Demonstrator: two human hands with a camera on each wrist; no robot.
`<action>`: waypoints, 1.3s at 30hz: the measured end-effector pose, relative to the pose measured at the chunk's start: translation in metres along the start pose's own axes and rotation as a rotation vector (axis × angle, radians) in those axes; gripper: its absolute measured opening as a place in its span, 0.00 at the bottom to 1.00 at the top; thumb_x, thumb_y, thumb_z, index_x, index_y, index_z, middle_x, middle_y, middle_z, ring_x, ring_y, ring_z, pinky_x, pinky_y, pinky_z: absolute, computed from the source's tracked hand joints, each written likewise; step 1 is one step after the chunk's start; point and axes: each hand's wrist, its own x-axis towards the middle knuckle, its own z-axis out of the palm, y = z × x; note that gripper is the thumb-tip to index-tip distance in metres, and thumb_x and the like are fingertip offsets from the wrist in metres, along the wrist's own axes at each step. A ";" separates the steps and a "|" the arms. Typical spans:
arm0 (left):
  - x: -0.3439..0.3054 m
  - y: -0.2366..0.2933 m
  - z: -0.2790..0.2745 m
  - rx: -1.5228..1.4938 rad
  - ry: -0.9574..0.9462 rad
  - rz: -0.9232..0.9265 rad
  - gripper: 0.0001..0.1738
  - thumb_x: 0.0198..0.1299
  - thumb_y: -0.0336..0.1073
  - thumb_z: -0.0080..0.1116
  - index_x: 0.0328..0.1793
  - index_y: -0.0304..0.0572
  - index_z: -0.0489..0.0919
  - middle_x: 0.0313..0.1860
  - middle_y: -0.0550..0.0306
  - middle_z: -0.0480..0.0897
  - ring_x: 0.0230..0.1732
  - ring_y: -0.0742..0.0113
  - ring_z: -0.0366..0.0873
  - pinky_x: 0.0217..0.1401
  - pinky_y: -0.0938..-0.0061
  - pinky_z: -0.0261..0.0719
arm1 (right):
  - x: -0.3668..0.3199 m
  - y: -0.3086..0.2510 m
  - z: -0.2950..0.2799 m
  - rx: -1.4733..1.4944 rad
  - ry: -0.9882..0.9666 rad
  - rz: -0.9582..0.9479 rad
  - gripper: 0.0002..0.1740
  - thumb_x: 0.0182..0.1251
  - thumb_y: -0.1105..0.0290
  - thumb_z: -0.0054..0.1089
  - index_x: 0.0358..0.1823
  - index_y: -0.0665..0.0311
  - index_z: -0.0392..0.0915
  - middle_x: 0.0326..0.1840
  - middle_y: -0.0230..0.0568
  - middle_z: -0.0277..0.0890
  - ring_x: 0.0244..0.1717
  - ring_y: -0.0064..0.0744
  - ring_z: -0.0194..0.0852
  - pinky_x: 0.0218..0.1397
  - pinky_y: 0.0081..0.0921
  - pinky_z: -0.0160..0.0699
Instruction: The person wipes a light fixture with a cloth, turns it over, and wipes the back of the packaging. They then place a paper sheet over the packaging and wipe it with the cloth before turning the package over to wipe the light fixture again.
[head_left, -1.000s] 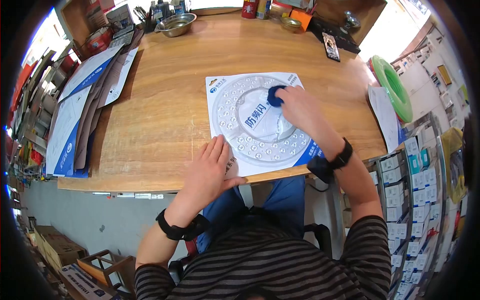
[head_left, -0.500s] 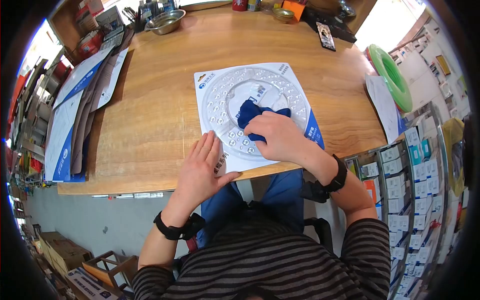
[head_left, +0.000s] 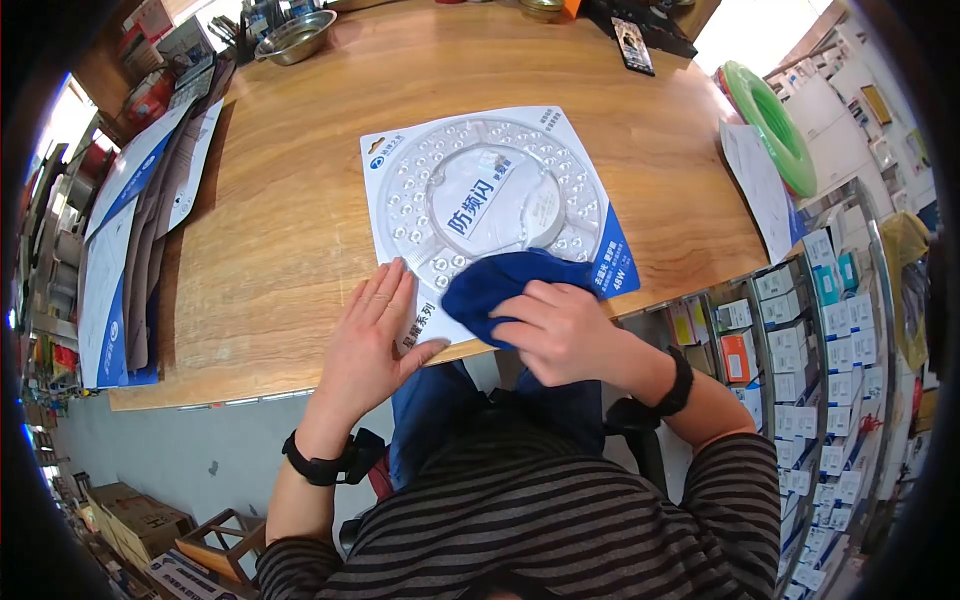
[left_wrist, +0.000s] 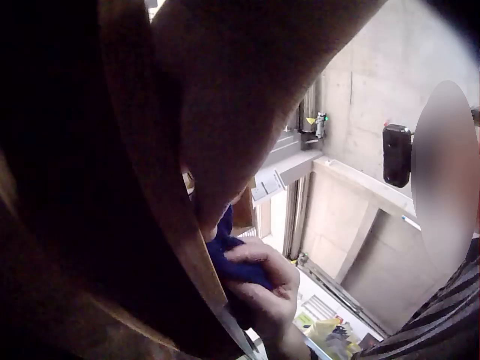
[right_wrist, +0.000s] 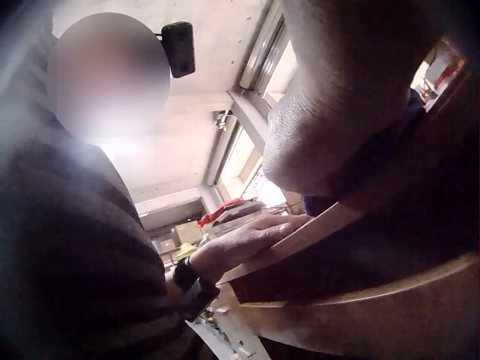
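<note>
A flat white and blue package lies near the table's front edge, a clear ring-shaped lens panel showing under its plastic. My left hand rests with straight fingers on the package's lower left corner. In my right hand is a bunched dark blue cloth, which covers the front part of the ring. The left wrist view shows the right hand's fingers curled on the blue cloth. Seen from the right wrist, the left hand lies flat at the table edge.
Cardboard sheets are stacked along the table's left side. At the back are a metal bowl and a phone. A green coil and a loose paper sheet sit at the right edge, above racks of small boxes.
My right hand has drawn the blue cloth from the ring's far right side down to its front edge, and the cloth has spread out. The left hand stays on the corner.
</note>
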 end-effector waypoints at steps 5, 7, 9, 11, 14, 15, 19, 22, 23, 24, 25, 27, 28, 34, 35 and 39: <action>0.000 0.001 0.000 0.044 0.014 0.015 0.43 0.51 0.54 0.64 0.65 0.28 0.66 0.67 0.39 0.65 0.70 0.48 0.60 0.71 0.59 0.57 | -0.037 0.024 -0.028 -0.040 0.068 0.176 0.13 0.33 0.78 0.56 0.27 0.60 0.77 0.34 0.35 0.75 0.33 0.36 0.73 0.33 0.28 0.74; 0.000 0.001 0.000 0.048 0.015 0.020 0.43 0.51 0.54 0.64 0.65 0.27 0.66 0.67 0.39 0.65 0.69 0.47 0.61 0.71 0.59 0.57 | -0.050 0.042 -0.040 -0.156 0.129 0.250 0.13 0.35 0.79 0.56 0.29 0.60 0.77 0.33 0.38 0.76 0.35 0.40 0.76 0.37 0.31 0.76; 0.000 0.001 0.000 0.051 0.019 0.031 0.43 0.51 0.54 0.64 0.64 0.27 0.66 0.67 0.38 0.65 0.69 0.47 0.61 0.71 0.59 0.57 | -0.065 0.072 -0.047 -0.315 0.194 0.333 0.12 0.40 0.79 0.56 0.31 0.61 0.77 0.33 0.41 0.77 0.36 0.43 0.76 0.39 0.32 0.76; 0.000 0.000 0.001 0.045 0.026 0.032 0.44 0.50 0.54 0.64 0.64 0.26 0.66 0.67 0.36 0.65 0.69 0.46 0.60 0.70 0.58 0.57 | -0.067 0.100 -0.053 -0.329 0.248 0.447 0.12 0.42 0.79 0.56 0.32 0.61 0.77 0.33 0.41 0.77 0.36 0.44 0.76 0.40 0.32 0.76; -0.001 0.001 0.001 0.065 0.068 -0.009 0.46 0.49 0.55 0.65 0.64 0.24 0.66 0.66 0.35 0.65 0.69 0.44 0.60 0.70 0.57 0.57 | -0.045 0.111 -0.056 -0.263 0.370 0.552 0.11 0.46 0.78 0.56 0.33 0.61 0.78 0.34 0.42 0.77 0.38 0.45 0.76 0.43 0.33 0.76; -0.002 0.001 0.002 0.070 0.070 -0.014 0.46 0.49 0.55 0.65 0.64 0.24 0.66 0.66 0.35 0.65 0.69 0.44 0.60 0.70 0.57 0.57 | -0.032 0.108 -0.050 -0.187 0.429 0.559 0.10 0.47 0.78 0.56 0.34 0.61 0.78 0.35 0.42 0.77 0.39 0.45 0.76 0.45 0.33 0.75; -0.002 0.001 0.004 0.083 0.082 -0.016 0.48 0.47 0.57 0.65 0.63 0.23 0.66 0.67 0.34 0.64 0.69 0.43 0.60 0.70 0.56 0.57 | 0.007 0.098 -0.011 -0.275 0.314 0.406 0.10 0.47 0.78 0.57 0.34 0.61 0.78 0.35 0.41 0.77 0.41 0.44 0.74 0.46 0.34 0.75; -0.001 0.001 0.004 0.095 0.075 -0.031 0.49 0.46 0.58 0.66 0.64 0.23 0.65 0.68 0.34 0.63 0.69 0.43 0.60 0.70 0.56 0.56 | 0.034 0.073 -0.002 -0.128 0.257 0.323 0.13 0.45 0.79 0.57 0.36 0.61 0.78 0.37 0.42 0.76 0.44 0.44 0.73 0.48 0.35 0.74; -0.002 0.001 0.004 0.105 0.065 -0.030 0.51 0.45 0.59 0.66 0.64 0.23 0.64 0.68 0.34 0.63 0.70 0.44 0.59 0.70 0.56 0.56 | 0.041 0.062 0.005 -0.028 0.214 0.290 0.14 0.44 0.79 0.57 0.36 0.62 0.78 0.39 0.43 0.76 0.45 0.44 0.73 0.50 0.35 0.73; -0.002 0.001 0.004 0.107 0.057 -0.036 0.51 0.45 0.59 0.66 0.64 0.23 0.64 0.68 0.34 0.63 0.70 0.44 0.59 0.70 0.56 0.56 | 0.048 0.049 0.016 0.052 0.170 0.209 0.14 0.44 0.79 0.58 0.37 0.62 0.78 0.38 0.42 0.76 0.45 0.43 0.73 0.49 0.34 0.73; -0.002 0.002 0.002 0.107 0.052 -0.025 0.53 0.43 0.60 0.67 0.65 0.23 0.63 0.68 0.34 0.63 0.70 0.44 0.59 0.71 0.56 0.55 | 0.054 0.036 0.029 0.192 0.163 0.113 0.16 0.43 0.78 0.58 0.38 0.63 0.78 0.39 0.41 0.76 0.44 0.42 0.73 0.48 0.34 0.74; 0.000 0.002 0.000 0.107 0.047 -0.016 0.55 0.41 0.61 0.67 0.66 0.24 0.61 0.68 0.35 0.63 0.70 0.44 0.59 0.71 0.56 0.55 | 0.065 0.006 0.043 0.147 0.103 -0.060 0.16 0.42 0.78 0.56 0.38 0.63 0.77 0.41 0.41 0.75 0.39 0.41 0.71 0.44 0.31 0.74; 0.000 0.001 0.000 0.119 0.006 -0.009 0.58 0.39 0.62 0.68 0.68 0.24 0.59 0.68 0.35 0.63 0.70 0.44 0.59 0.71 0.56 0.55 | 0.066 -0.007 0.048 0.155 0.106 -0.049 0.14 0.43 0.77 0.56 0.36 0.63 0.77 0.41 0.41 0.75 0.38 0.40 0.70 0.42 0.29 0.73; -0.001 0.001 0.001 0.052 0.053 -0.026 0.66 0.34 0.64 0.70 0.70 0.25 0.53 0.67 0.35 0.63 0.71 0.45 0.58 0.71 0.55 0.54 | 0.035 -0.016 0.025 0.097 -0.043 -0.023 0.12 0.40 0.74 0.60 0.32 0.63 0.77 0.39 0.35 0.75 0.34 0.35 0.69 0.36 0.26 0.72; -0.001 0.002 0.000 0.078 0.040 -0.028 0.65 0.34 0.64 0.70 0.70 0.25 0.54 0.68 0.35 0.63 0.71 0.45 0.57 0.72 0.56 0.54 | 0.027 -0.016 0.017 0.098 -0.049 -0.010 0.12 0.40 0.74 0.60 0.32 0.62 0.77 0.38 0.35 0.75 0.34 0.35 0.70 0.35 0.26 0.73; -0.001 0.000 0.002 0.137 -0.001 -0.027 0.62 0.38 0.68 0.64 0.70 0.26 0.57 0.70 0.36 0.60 0.72 0.45 0.55 0.73 0.56 0.52 | -0.011 -0.002 -0.024 0.144 -0.068 0.224 0.14 0.39 0.78 0.57 0.33 0.59 0.77 0.36 0.35 0.75 0.37 0.37 0.73 0.39 0.28 0.75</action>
